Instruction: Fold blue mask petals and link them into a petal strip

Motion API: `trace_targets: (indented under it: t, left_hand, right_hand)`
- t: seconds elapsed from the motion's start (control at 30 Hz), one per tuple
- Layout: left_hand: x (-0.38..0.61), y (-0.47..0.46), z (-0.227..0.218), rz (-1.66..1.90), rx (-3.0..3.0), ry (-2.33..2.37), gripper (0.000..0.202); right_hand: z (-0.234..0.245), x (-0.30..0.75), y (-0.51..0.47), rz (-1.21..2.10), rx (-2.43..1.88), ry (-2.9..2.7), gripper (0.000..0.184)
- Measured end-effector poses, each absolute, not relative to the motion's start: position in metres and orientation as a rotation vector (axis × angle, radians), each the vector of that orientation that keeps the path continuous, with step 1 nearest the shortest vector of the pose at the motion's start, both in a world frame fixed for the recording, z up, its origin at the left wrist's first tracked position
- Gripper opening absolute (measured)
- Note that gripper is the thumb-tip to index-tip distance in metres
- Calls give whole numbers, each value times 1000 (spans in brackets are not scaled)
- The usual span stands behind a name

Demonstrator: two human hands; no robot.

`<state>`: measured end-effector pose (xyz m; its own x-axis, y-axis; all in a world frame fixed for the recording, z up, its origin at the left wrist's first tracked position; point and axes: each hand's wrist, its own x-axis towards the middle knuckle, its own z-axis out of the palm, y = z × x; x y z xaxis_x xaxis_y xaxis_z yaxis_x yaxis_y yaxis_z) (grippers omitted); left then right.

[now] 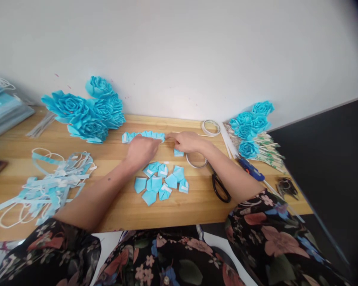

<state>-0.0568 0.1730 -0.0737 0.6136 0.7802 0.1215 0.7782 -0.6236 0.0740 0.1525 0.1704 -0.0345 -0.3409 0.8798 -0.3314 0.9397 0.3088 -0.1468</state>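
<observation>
A row of folded light-blue petals (147,134) forms a pleated strip at the table's back middle. My left hand (143,150) rests over its front edge, fingers closed against it; their undersides are hidden. At the strip's right end is my right hand (187,141), its index finger stretched to touch the last fold and its thumb held apart. Just under that hand lies a single folded blue piece (178,153). Several loose folded pieces (154,183), some with white tape on them, are spread in front of my hands.
Blue paper-like roses stand at the back left (92,111) and right (250,123). Cut straps (55,182) are heaped left. Tape rolls (211,128), black-handled scissors (220,188) and a blue glue gun (250,169) lie right. A wall rises behind the table.
</observation>
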Motion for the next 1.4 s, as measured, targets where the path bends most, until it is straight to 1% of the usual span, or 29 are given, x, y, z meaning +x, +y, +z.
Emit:
trace_targets:
  t: [0.1,0.23,0.5,0.6,0.7,0.83,0.9,0.97,1.03,1.13,1.27,1.4]
  left_hand:
    - [-56,173,-73,290,2739,1462,43]
    - [-54,174,-78,200,2761,1473,43]
    - [-52,175,-83,57,2866,1417,35]
    - [-55,176,-82,103,2854,1415,36]
    - [-58,178,-84,241,2839,1402,39]
    - [-59,180,-85,514,2749,1301,42]
    - [-58,181,-83,722,2585,1208,40]
    - [-55,179,-79,840,2322,1088,38]
    - [-53,176,-73,802,2034,953,42]
    - [-52,169,-62,661,1757,800,48]
    - [-52,161,-52,618,1644,707,40]
    - [-51,160,-52,669,1611,664,33]
  right_hand:
    - [-36,153,169,-458,1689,2385,61]
    - [-35,152,166,-477,1687,2406,61]
    - [-36,152,162,-472,1710,2421,59]
    - [-37,154,163,-476,1714,2423,58]
    - [-31,160,163,-520,1740,2422,58]
    - [-17,170,157,-720,1843,2503,57]
    - [-10,171,151,-907,1862,2583,56]
    - [-6,169,146,-1081,1850,2663,54]
    - [-3,163,140,-1179,1829,2719,53]
    - [1,154,134,-1197,1830,2771,52]
    - [1,144,130,-1261,1854,2836,52]
    - [1,136,127,-1325,1883,2833,51]
